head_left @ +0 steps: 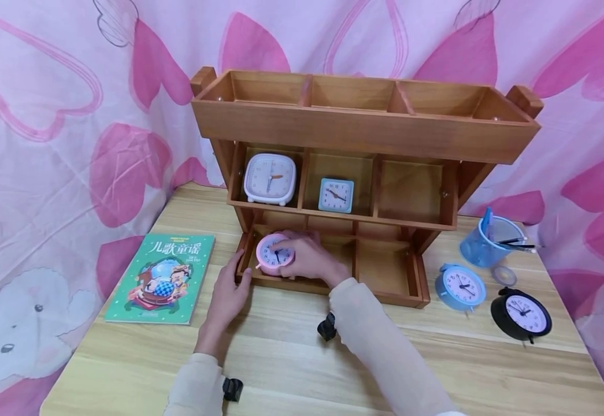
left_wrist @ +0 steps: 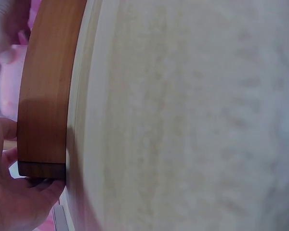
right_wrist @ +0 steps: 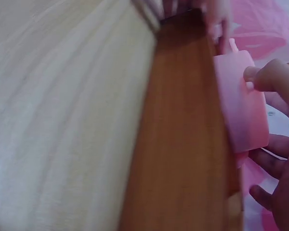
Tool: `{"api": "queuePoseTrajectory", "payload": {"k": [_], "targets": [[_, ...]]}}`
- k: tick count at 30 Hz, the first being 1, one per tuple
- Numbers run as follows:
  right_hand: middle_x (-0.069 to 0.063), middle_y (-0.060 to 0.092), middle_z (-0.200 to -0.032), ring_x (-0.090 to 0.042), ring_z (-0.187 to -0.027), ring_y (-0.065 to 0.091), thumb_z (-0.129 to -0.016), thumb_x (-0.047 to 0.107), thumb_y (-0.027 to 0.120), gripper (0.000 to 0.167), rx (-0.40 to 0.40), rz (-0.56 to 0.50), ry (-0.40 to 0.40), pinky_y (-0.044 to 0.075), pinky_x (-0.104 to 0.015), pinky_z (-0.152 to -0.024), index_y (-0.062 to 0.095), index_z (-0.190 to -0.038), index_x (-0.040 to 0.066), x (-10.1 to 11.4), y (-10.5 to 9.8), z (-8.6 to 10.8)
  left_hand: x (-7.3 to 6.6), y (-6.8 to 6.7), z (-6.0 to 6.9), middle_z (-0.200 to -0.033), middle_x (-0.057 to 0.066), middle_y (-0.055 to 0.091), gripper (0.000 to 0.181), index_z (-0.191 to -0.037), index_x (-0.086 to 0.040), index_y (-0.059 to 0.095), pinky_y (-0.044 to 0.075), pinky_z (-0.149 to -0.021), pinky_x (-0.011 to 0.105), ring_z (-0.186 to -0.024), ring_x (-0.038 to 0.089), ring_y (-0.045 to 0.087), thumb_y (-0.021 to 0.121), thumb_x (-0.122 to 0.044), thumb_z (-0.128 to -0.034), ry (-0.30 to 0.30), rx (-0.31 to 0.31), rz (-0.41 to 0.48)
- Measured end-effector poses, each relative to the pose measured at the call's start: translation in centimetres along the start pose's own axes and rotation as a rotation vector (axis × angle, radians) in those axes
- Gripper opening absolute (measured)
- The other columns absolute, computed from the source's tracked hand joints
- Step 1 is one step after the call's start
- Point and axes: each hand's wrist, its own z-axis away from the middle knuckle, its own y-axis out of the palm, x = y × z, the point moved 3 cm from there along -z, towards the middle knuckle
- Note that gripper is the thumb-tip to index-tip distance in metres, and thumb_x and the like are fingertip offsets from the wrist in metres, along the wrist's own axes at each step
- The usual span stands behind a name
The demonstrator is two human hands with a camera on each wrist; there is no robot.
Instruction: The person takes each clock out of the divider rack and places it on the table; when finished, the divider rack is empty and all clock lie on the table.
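A round pink alarm clock (head_left: 275,254) stands in the left compartment of the lowest tier of a wooden shelf (head_left: 364,132). My right hand (head_left: 312,259) holds this clock from its right side, the thumb (right_wrist: 267,77) on its pink casing in the right wrist view. At the shelf's lower left front corner, my left hand (head_left: 229,292) grips the tier's side wall; in the left wrist view its thumb and fingers straddle the wooden corner (left_wrist: 42,168). Above, a white alarm clock (head_left: 270,179) and a small light-blue square clock (head_left: 336,195) sit in the middle tier.
On the table's right lie a blue alarm clock (head_left: 460,287), a black alarm clock (head_left: 521,315), a tape roll (head_left: 504,276) and a blue pen cup (head_left: 481,245) with pens. A green book (head_left: 161,278) lies left of the shelf. A pink patterned curtain (head_left: 73,144) hangs behind.
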Motion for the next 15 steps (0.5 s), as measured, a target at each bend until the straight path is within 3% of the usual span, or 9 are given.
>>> {"api": "queuePoseTrajectory", "payload": {"k": [4,7,15], "targets": [[-0.006,0.047,-0.149,-0.023,-0.130,0.046,-0.076,0.026,0.082,0.053,-0.036,-0.135,-0.003,0.036,-0.045,-0.112,0.069,-0.127,0.019,0.6,-1.3,1.3,0.0,0.1,0.0,-0.148,0.023,0.042,0.057,-0.157,-0.020,0.029,0.031,-0.113,0.058,-0.138,0.040,0.039,0.049,-0.028,-0.1034,-0.010,0.009,-0.008],[-0.004,0.047,-0.149,-0.023,-0.128,0.047,-0.075,0.022,0.083,0.052,-0.074,-0.174,0.003,0.047,-0.042,-0.105,0.069,-0.125,0.019,0.8,-2.2,3.0,-0.1,0.0,0.0,-0.148,0.024,0.042,0.057,-0.157,-0.020,0.029,0.031,-0.113,0.058,-0.138,0.040,0.039,0.049,-0.028,-0.1034,-0.009,0.003,-0.012],[-0.006,0.047,-0.148,-0.031,-0.132,0.043,-0.074,0.020,0.083,0.051,-0.237,-0.058,0.093,0.042,-0.056,-0.105,0.070,-0.124,0.021,-0.4,-5.1,10.2,-0.2,-0.1,0.1,-0.143,0.027,0.045,0.055,-0.155,-0.018,0.033,0.034,-0.110,0.059,-0.133,0.041,0.044,0.050,-0.025,-0.1029,0.019,-0.022,-0.008]]}}
